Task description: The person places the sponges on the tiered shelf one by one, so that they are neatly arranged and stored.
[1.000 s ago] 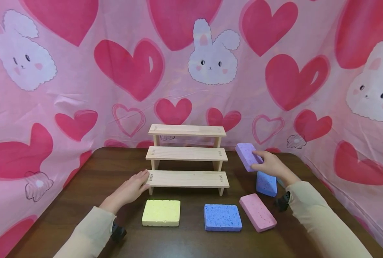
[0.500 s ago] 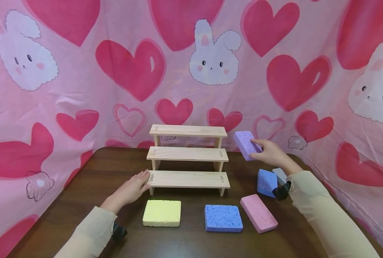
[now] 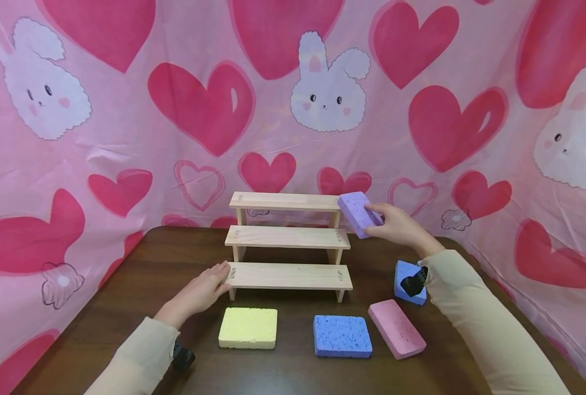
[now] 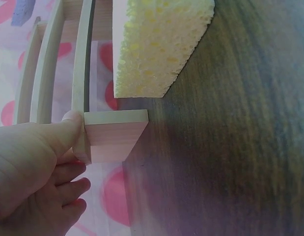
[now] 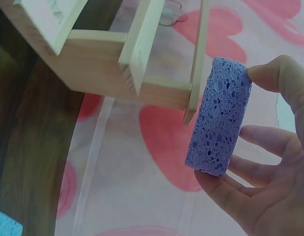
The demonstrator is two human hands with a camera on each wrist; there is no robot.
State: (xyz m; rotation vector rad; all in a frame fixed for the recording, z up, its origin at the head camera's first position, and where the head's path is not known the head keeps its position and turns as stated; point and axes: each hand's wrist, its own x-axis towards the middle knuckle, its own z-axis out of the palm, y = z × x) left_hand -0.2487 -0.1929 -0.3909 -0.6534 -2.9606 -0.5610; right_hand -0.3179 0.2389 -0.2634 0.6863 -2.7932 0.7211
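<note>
Head view: the purple sponge [image 3: 356, 213] is a flat block w/ tiny holes, up in the air at the R end of the top step of the wood rack [image 3: 286, 237]. R hand [image 3: 398, 225] pinches it btwn thumb and fingers. The rack is pale, smooth wood w/ 3 flat steps. L hand [image 3: 200, 292] is at the L end of the low step, fingers close together. Vs. ½ sec ago, the purple sponge went left and a bit up, so it now covers the step's end; L hand is in the same spot. Yellow sponge [image 3: 248, 328], front blue sponge [image 3: 342, 336] and pink sponge [image 3: 397, 329] lie flat on the dark brown table [image 3: 273, 376]; back blue sponge [image 3: 404, 270] is part hidden by a black wrist cam [image 3: 414, 282]. Pink cloth [image 3: 273, 134] w/ hearts & bunnies goes all round. L wrist view: thumb and 1st finger pinch the step's end; other fingers curl loosely. Yellow sponge looks bumpy, full of holes. R wrist view: thumb on one edge, fingers on the other; can't tell if sponge & step touch.
</note>
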